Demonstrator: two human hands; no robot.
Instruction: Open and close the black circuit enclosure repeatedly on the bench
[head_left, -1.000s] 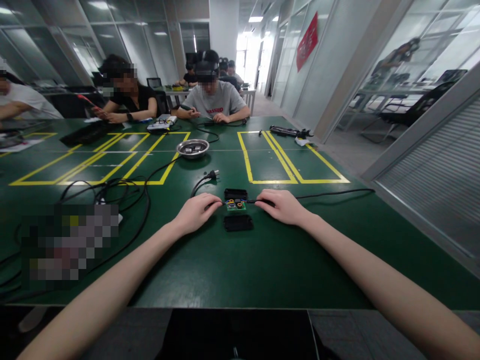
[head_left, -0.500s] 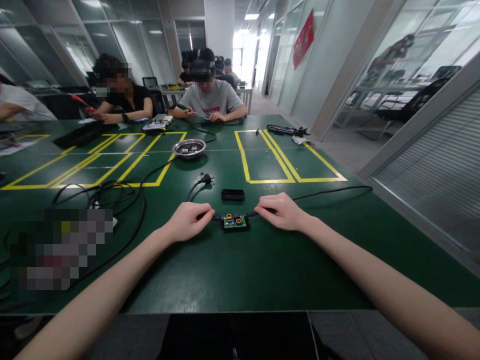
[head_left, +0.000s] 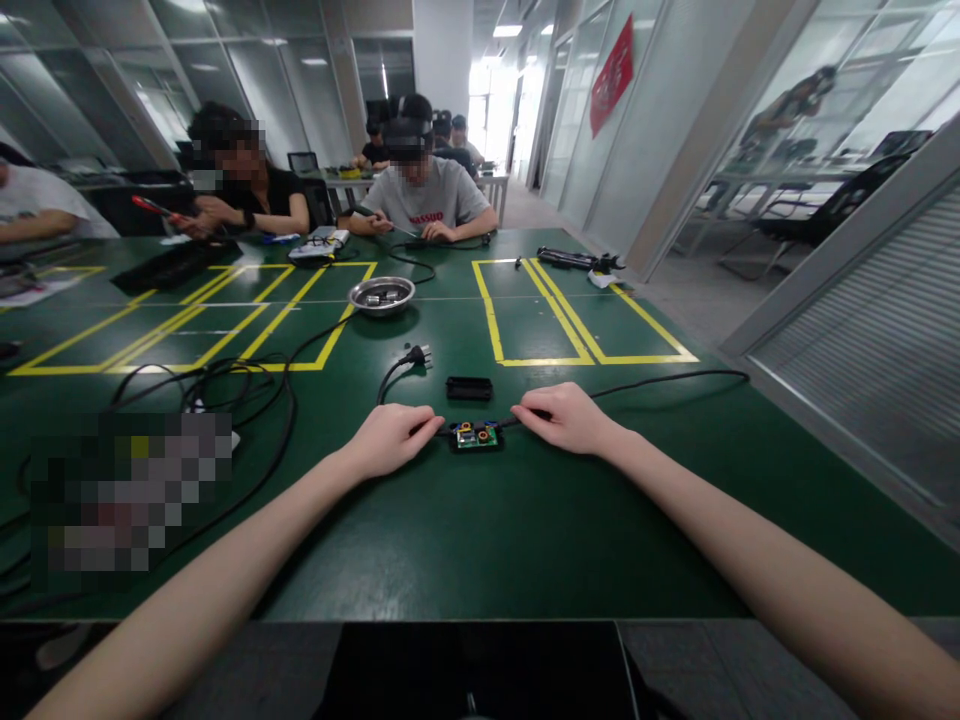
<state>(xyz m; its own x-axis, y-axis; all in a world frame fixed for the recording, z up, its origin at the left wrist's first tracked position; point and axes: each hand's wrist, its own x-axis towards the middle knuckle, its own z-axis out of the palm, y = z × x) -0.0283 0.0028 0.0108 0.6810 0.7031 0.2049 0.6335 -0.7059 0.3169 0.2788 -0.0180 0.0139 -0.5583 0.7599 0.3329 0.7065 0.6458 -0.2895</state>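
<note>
A small green circuit board (head_left: 475,436) with copper coils sits in a black plastic case half on the green table. At its left end my left hand (head_left: 397,438) pinches the black power cord where it enters the case. My right hand (head_left: 561,418) pinches the other cord (head_left: 664,382) just right of the case. The matching black case half (head_left: 469,388) lies open side up, just beyond the board. A two-pin plug (head_left: 415,357) rests behind my left hand, its cord running back under that hand.
A metal bowl (head_left: 382,296) with small metal parts stands farther back. Coiled black cables (head_left: 217,385) and a blurred-out object (head_left: 135,490) lie at left. Yellow tape (head_left: 544,361) marks the table. Across it, people (head_left: 424,190) work with tools. A black folded item (head_left: 577,259) lies at back right.
The board in its case has shifted slightly right and up in view. My left hand has moved right, closer to the case; my right hand keeps its pinch on the cord.
</note>
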